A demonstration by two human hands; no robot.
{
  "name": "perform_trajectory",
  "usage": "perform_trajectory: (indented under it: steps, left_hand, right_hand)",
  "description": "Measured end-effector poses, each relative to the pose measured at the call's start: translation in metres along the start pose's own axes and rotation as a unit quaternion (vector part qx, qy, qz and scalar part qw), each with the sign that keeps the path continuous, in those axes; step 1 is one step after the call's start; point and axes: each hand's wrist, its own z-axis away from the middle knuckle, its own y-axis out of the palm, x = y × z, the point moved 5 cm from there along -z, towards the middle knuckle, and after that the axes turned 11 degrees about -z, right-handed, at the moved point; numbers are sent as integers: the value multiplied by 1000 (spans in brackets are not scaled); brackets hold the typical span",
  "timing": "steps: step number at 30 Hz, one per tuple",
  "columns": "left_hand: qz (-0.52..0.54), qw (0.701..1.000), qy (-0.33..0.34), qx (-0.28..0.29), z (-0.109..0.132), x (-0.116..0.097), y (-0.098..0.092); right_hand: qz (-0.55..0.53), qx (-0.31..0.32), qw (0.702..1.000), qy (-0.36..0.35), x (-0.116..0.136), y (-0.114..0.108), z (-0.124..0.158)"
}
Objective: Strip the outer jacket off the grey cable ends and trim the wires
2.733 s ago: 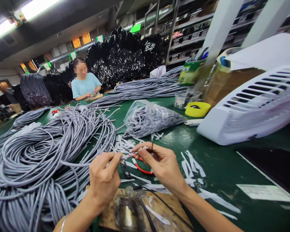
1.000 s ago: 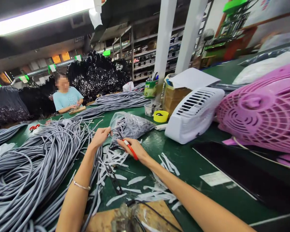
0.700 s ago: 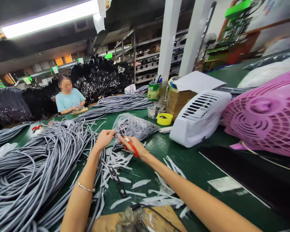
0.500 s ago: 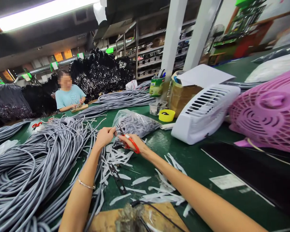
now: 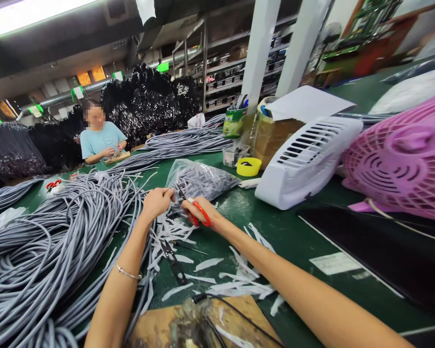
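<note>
My left hand (image 5: 156,202) is closed in a pinch at the mouth of a clear plastic bag (image 5: 199,180) stuffed with short grey cable pieces. What the pinch holds is too small to make out. Close beside it, my right hand (image 5: 200,212) grips red-handled snips (image 5: 202,213), their blades pointing toward the left hand's fingertips. Both hands hover just above the green table (image 5: 297,241), among white paper strips (image 5: 174,232). A big heap of grey cable (image 5: 47,241) lies to the left of my left arm.
Black tweezers (image 5: 174,261) lie on the table below my hands, a wooden board (image 5: 203,324) at the near edge. A white fan housing (image 5: 304,159), a pink fan (image 5: 402,159), a yellow tape roll (image 5: 249,166) and a cardboard box stand right. A person in a blue shirt (image 5: 101,140) works at the far left.
Both hands reached away from me to the bag's mouth and stay there close together. The right hand now holds the red snips. The view turned right, showing the pink fan.
</note>
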Motion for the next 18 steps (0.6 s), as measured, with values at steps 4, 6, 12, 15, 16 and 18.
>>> perform_trajectory:
  steps: [4, 6, 12, 15, 16, 18]
  left_hand:
    - [-2, 1000, 0, -7, -1, 1, 3]
    - [2, 1000, -2, -13, -1, 2, 5]
    - [52, 997, -12, -47, -1, 6, 4]
    - [105, 992, -18, -73, -3, 12, -1]
    - [126, 988, -22, -82, -4, 15, -2]
    - [178, 979, -31, -95, -6, 20, -5]
  right_hand:
    - [-4, 7, 1000, 20, 5, 1, 6]
    - [-5, 12, 1000, 21, 8, 2, 8]
    - [2, -11, 1000, 11, 10, 5, 10]
    - [16, -57, 998, -1, 14, -2, 8]
    - [24, -71, 997, -4, 15, -5, 9]
    - [44, -89, 995, -9, 19, -10, 11]
